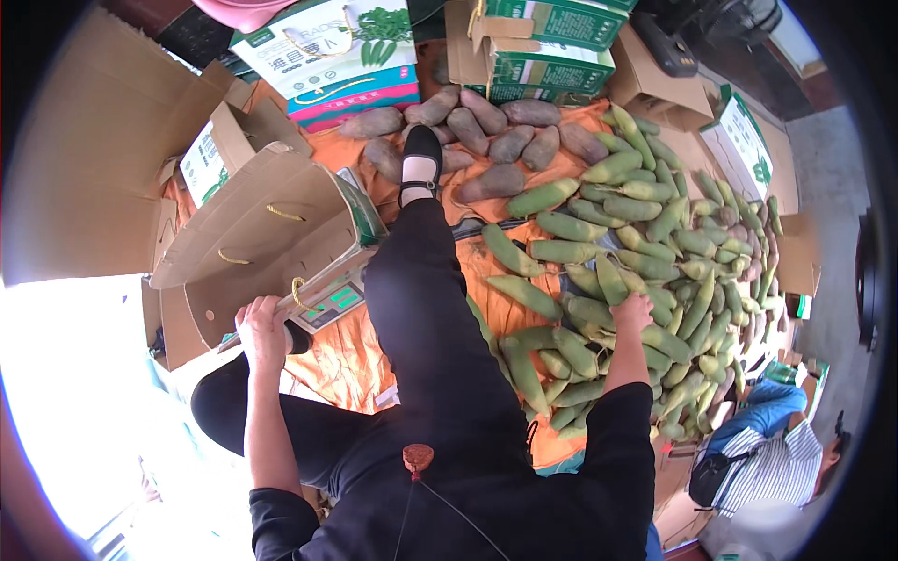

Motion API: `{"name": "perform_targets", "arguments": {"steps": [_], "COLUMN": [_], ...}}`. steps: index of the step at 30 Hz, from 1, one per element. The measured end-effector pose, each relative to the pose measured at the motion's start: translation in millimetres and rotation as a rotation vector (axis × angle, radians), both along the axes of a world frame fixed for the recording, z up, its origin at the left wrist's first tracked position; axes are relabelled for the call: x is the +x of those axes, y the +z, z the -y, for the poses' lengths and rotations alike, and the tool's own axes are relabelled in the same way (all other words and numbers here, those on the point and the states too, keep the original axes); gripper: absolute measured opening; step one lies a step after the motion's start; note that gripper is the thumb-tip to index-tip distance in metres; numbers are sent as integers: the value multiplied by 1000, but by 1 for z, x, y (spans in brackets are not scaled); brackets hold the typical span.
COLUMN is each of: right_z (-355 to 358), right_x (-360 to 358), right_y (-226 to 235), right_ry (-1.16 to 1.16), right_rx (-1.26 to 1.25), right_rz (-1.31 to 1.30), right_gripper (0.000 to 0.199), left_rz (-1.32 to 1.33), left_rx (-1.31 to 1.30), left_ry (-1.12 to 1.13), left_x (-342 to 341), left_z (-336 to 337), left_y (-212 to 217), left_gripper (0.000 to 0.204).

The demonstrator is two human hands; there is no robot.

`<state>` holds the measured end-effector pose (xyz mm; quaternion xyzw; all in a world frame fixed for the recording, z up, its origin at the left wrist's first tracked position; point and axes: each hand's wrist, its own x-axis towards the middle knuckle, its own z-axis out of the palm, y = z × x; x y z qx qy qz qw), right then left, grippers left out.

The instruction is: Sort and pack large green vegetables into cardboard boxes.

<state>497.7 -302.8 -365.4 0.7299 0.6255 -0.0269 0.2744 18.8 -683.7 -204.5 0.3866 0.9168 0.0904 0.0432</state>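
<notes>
My left hand [264, 325] grips the edge of an open cardboard box [271, 243] with yellow rope handles, standing on a small scale [329, 301]. My right hand [632, 312] reaches down onto a big pile of green-husked corn cobs [655, 243] spread on an orange cloth [486, 271]; its fingers rest on a cob, and I cannot tell whether they close on it. My leg in black trousers stretches out between box and corn, the black shoe [421, 164] pointing away.
Several brown sweet potatoes [496, 131] lie beyond my foot. Green-and-white printed cartons [327, 51] and open brown boxes [655, 84] ring the cloth. Another person in a striped shirt [776, 463] sits at lower right.
</notes>
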Motion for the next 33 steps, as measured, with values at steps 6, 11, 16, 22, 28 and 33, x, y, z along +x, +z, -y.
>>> {"name": "perform_targets", "arguments": {"steps": [6, 11, 16, 22, 28, 33], "right_z": [0, 27, 9, 24, 98, 164], "right_x": [1, -22, -61, -225, -392, -481], "right_y": [-12, 19, 49, 200, 270, 195], "right_ry": [69, -45, 217, 795, 1380, 1530], "right_rx": [51, 51, 112, 196, 87, 5], "right_rz": [13, -342, -905, -1241, -1127, -779], "right_gripper": [63, 61, 52, 56, 41, 19], "left_rz": [-55, -94, -81, -112, -97, -76], "left_rx": [-2, 31, -3, 51, 15, -6], "left_ry": [17, 37, 5, -53, -50, -63], "left_x": [-8, -9, -10, -11, -13, -9], "left_z": [0, -5, -7, -3, 4, -7], "left_y": [-8, -10, -8, -12, -7, -13], "left_gripper": [14, 15, 13, 13, 13, 14]}}
